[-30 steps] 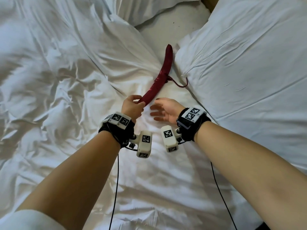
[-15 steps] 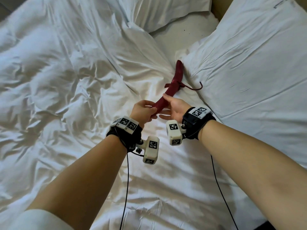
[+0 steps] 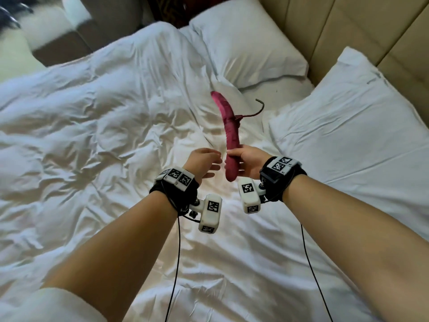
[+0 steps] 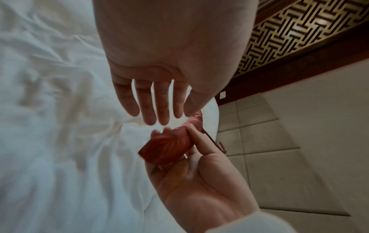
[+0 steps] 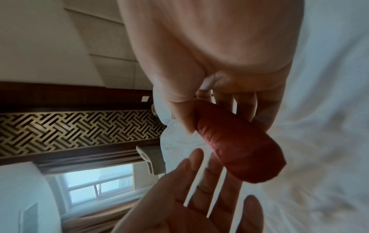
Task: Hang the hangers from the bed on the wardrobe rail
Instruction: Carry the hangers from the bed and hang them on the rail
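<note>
A dark red padded hanger (image 3: pixel 229 126) with a thin metal hook (image 3: pixel 256 110) is held up off the white bed, its long body pointing away from me. My right hand (image 3: pixel 243 158) grips its near end, thumb on one side and fingers on the other; the right wrist view shows the same padded hanger end (image 5: pixel 235 145) in that grip. Just left of the hanger, my left hand (image 3: pixel 207 163) is open and holds nothing, and the left wrist view shows its fingers (image 4: pixel 155 104) straight above the hanger (image 4: pixel 169 146).
A rumpled white duvet (image 3: pixel 92 124) covers the bed. Two white pillows (image 3: pixel 250 43) (image 3: pixel 348 117) lie against a beige padded headboard (image 3: pixel 348 24). A lattice wall panel (image 4: pixel 299 31) and a window (image 5: pixel 95 186) are beyond. Wrist cables hang below both arms.
The left hand let go of the hanger's near end and opened. The right hand took that end and lifted the hanger off the bed. The view has tilted up toward the headboard.
</note>
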